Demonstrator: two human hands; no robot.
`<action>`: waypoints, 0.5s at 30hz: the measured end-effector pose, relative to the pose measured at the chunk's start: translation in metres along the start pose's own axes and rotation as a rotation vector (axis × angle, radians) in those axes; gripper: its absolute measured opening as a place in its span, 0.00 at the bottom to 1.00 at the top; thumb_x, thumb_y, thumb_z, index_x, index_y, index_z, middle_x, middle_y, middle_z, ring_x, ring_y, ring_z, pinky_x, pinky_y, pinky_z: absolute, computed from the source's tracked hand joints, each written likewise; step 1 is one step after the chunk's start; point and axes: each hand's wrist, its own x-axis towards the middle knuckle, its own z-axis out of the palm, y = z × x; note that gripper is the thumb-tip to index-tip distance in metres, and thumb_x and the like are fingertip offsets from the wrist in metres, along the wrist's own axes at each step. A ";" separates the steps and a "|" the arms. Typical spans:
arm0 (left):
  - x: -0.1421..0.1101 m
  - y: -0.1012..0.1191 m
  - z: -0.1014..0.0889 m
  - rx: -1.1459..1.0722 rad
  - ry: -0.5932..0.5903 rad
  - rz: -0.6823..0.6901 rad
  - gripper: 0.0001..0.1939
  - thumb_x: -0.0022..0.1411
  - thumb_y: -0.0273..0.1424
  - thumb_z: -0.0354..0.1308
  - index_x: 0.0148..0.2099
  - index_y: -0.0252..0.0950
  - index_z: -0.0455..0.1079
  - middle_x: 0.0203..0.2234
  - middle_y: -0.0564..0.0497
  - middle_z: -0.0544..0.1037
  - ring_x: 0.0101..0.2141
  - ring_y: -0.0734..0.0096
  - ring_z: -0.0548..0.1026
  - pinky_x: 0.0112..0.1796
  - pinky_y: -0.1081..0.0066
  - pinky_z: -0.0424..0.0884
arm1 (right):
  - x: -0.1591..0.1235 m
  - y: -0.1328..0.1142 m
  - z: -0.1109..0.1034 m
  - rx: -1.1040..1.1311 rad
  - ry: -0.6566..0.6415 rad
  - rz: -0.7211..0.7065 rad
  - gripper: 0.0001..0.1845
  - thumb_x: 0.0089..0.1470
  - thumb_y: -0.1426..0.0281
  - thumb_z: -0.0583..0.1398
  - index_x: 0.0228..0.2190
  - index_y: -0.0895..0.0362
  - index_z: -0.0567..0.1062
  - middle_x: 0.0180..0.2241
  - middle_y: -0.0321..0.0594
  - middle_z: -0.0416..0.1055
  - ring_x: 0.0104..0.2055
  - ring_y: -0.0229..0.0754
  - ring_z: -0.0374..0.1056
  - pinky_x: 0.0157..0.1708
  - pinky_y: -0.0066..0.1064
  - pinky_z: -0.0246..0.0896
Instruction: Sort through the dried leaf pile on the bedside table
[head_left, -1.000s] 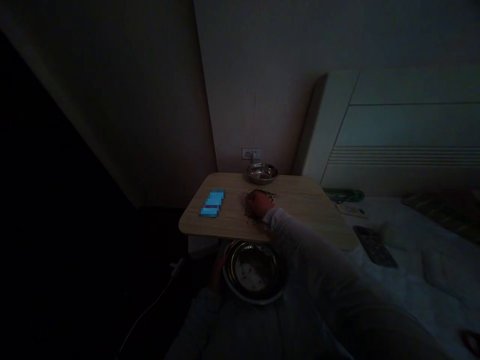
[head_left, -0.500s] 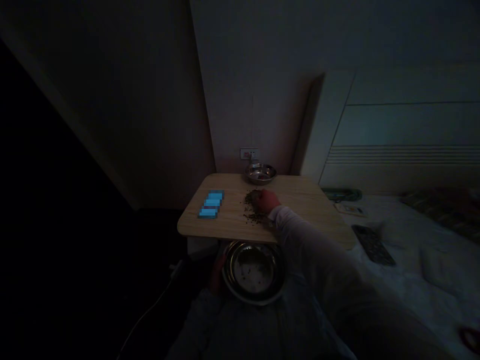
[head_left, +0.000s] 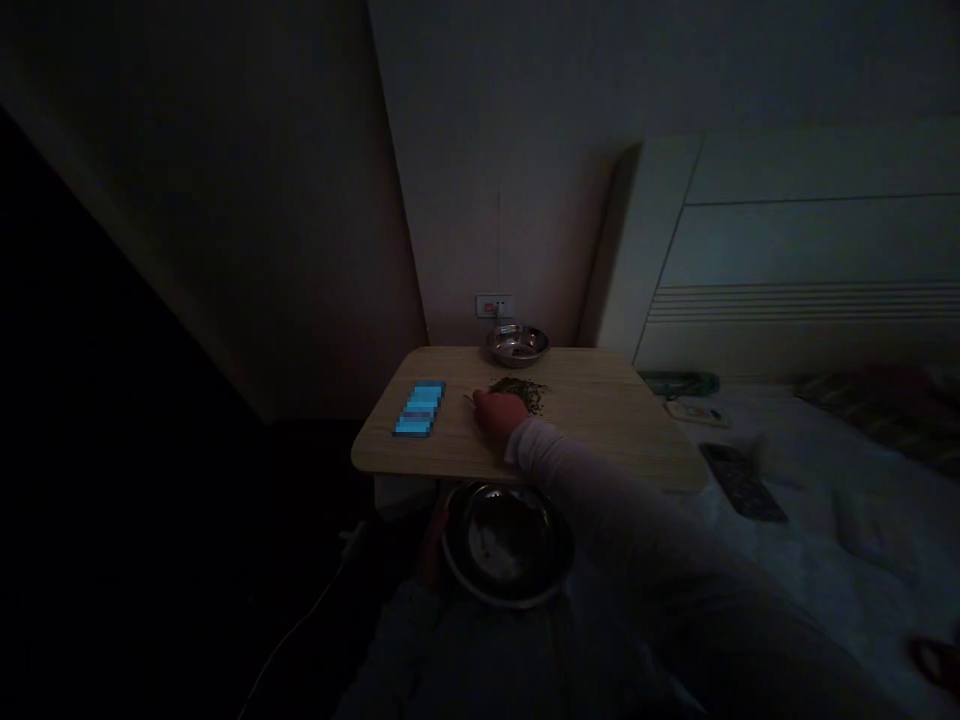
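My left hand (head_left: 433,540) holds the left rim of a large metal bowl (head_left: 510,600) on my lap, just below the table's front edge. A few dark specks lie inside it. Over the wooden table (head_left: 615,430), my right hand (head_left: 501,414) is closed, and a small pale edge juts out at its fingertips. What it grips I cannot make out in the dim light. Small dark grains (head_left: 531,392) lie scattered on the tabletop behind and beside that hand.
A smaller metal bowl (head_left: 517,345) stands at the table's back edge, below a wall socket (head_left: 493,306). A lit phone (head_left: 420,410) lies on the left of the table. To the right is a bed with a dark patterned flat thing (head_left: 742,482) on it.
My right hand has moved left and slightly toward me across the table. The grains now lie in a patch farther back and more to the right. The left hand stays on the bowl.
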 end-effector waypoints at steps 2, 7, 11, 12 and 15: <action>0.003 -0.002 -0.005 0.007 -0.036 -0.013 0.19 0.39 0.43 0.68 0.34 0.38 0.78 0.40 0.46 0.82 0.59 0.48 0.60 0.61 0.56 0.47 | 0.002 -0.005 0.002 -0.049 -0.010 -0.049 0.18 0.58 0.72 0.48 0.48 0.60 0.67 0.41 0.54 0.75 0.43 0.51 0.72 0.37 0.37 0.64; 0.004 -0.004 -0.011 -0.006 -0.035 -0.009 0.20 0.40 0.45 0.68 0.35 0.39 0.79 0.41 0.49 0.82 0.60 0.50 0.59 0.61 0.57 0.48 | 0.010 -0.001 0.002 -0.051 -0.012 0.017 0.19 0.58 0.73 0.47 0.49 0.61 0.67 0.43 0.56 0.74 0.45 0.51 0.71 0.39 0.37 0.64; 0.003 -0.005 -0.008 -0.002 -0.039 -0.045 0.20 0.36 0.46 0.69 0.32 0.39 0.79 0.37 0.48 0.83 0.58 0.47 0.62 0.61 0.55 0.49 | 0.013 0.012 0.000 -0.015 -0.008 0.110 0.17 0.58 0.73 0.48 0.48 0.61 0.68 0.44 0.56 0.73 0.45 0.50 0.71 0.40 0.35 0.63; 0.003 -0.005 -0.008 0.001 -0.029 -0.036 0.21 0.35 0.46 0.69 0.31 0.39 0.78 0.36 0.47 0.83 0.58 0.46 0.62 0.61 0.54 0.49 | 0.012 0.016 -0.001 -0.011 -0.005 0.121 0.17 0.59 0.72 0.48 0.48 0.62 0.68 0.43 0.56 0.73 0.44 0.50 0.71 0.40 0.36 0.63; 0.005 -0.006 -0.011 0.037 0.006 0.017 0.20 0.37 0.45 0.68 0.32 0.38 0.78 0.40 0.47 0.82 0.60 0.48 0.60 0.61 0.56 0.48 | 0.008 0.026 -0.002 0.020 0.012 0.157 0.17 0.59 0.71 0.47 0.47 0.61 0.68 0.43 0.55 0.73 0.44 0.50 0.71 0.40 0.37 0.63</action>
